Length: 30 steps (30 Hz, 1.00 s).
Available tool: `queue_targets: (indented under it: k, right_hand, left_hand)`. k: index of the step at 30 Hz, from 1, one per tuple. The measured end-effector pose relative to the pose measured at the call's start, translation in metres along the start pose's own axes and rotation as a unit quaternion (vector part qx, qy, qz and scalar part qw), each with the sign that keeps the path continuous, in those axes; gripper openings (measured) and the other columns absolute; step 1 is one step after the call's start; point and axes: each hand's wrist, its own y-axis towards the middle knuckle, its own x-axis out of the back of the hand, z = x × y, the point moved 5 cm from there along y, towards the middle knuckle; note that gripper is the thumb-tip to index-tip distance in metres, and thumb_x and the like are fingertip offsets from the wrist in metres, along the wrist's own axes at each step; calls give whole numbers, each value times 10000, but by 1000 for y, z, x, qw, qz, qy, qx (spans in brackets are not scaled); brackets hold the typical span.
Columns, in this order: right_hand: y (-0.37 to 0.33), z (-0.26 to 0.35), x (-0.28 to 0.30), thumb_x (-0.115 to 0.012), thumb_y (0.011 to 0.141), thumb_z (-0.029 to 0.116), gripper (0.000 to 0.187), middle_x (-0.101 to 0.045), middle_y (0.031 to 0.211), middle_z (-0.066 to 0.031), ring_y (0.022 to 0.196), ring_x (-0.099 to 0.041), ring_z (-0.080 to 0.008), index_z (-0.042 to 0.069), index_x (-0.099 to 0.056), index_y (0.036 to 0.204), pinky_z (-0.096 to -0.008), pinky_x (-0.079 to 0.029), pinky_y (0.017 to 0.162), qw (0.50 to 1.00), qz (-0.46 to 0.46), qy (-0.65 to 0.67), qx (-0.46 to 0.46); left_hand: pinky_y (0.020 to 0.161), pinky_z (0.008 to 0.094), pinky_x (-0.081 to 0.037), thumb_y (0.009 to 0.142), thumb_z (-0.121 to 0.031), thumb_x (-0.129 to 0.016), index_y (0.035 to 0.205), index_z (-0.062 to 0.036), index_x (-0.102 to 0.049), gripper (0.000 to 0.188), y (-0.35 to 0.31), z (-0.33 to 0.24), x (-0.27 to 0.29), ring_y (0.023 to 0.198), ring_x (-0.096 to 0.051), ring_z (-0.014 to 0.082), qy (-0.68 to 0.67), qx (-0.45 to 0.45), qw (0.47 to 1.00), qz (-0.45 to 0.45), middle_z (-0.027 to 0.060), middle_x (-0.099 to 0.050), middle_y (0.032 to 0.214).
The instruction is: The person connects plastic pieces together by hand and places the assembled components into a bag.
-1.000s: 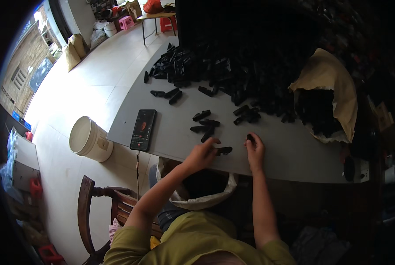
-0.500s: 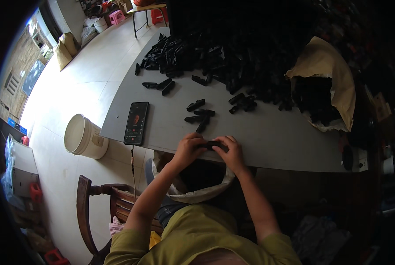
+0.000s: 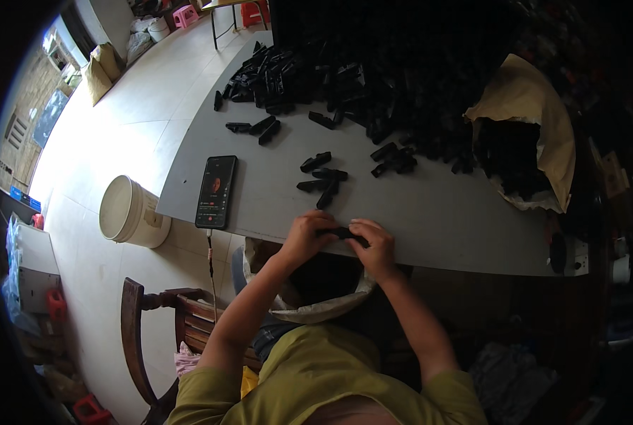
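A short black elongated part (image 3: 343, 232) spans the gap between my hands at the table's near edge; its exact kind is too dark to tell. My left hand (image 3: 305, 237) grips its left end, and my right hand (image 3: 373, 244) pinches its right end. Just beyond my hands lie several similar black parts (image 3: 322, 185) in a loose cluster. A large heap of black parts (image 3: 281, 78) covers the far side of the grey table (image 3: 260, 198). Below my hands, a whitish sack (image 3: 323, 312) stands open in my lap, dark inside.
A phone (image 3: 217, 191) with a lit screen and a cable lies on the table's left. At right sits an open brown paper sack (image 3: 529, 92) of black parts. A white bucket (image 3: 136, 212) and a wooden chair (image 3: 136, 340) stand on the left.
The black part has tilted, its right end now lower. My right hand has shifted slightly, while my left hand stays nearly in place. The whole view has moved a little.
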Motion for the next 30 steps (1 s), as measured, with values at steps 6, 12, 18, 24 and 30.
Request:
queue_targets:
  k: [6,12,18,24,30]
  right_hand:
    - [9,-3,-3,-742,721,73,203,-658,1021,-136,1001,-617,-300,2,-657,891,-376,-496,861,1000,23,-1,-10]
    - [66,-49,30,-600,844,50,170,-609,1139,-125,971,-612,-311,14,-636,1007,-369,-489,846,984,-89,-152,-17]
    - [88,-69,13,-520,861,1,226,-597,1064,-103,990,-581,-288,34,-613,1064,-386,-495,832,965,16,-262,-2]
    - [62,-37,27,-556,880,57,215,-596,1029,-97,825,-615,-267,45,-613,1087,-348,-503,700,986,-40,-161,1]
    - [23,-40,28,-651,849,108,302,-588,860,-63,684,-551,-118,43,-625,1143,-250,-459,618,988,-41,73,-128]
  left_hand:
    - [833,372,-490,686,-66,-736,948,-16,-682,272,-8,-2,3,941,-612,314,9,-7,1000,11,143,-642,990]
    - [846,370,-483,705,-73,-728,963,-37,-671,266,-31,-12,7,954,-598,316,21,-35,999,30,138,-620,1002]
    - [835,376,-472,720,-131,-722,949,-46,-630,261,-17,-21,17,964,-569,315,20,-25,998,58,118,-594,982]
    - [811,369,-480,728,-105,-721,1018,-51,-545,344,30,-20,15,962,-591,299,203,31,974,-97,119,-595,971]
    - [812,376,-492,730,-93,-719,1041,-34,-578,346,13,5,11,930,-609,335,-17,50,998,-35,130,-623,988]
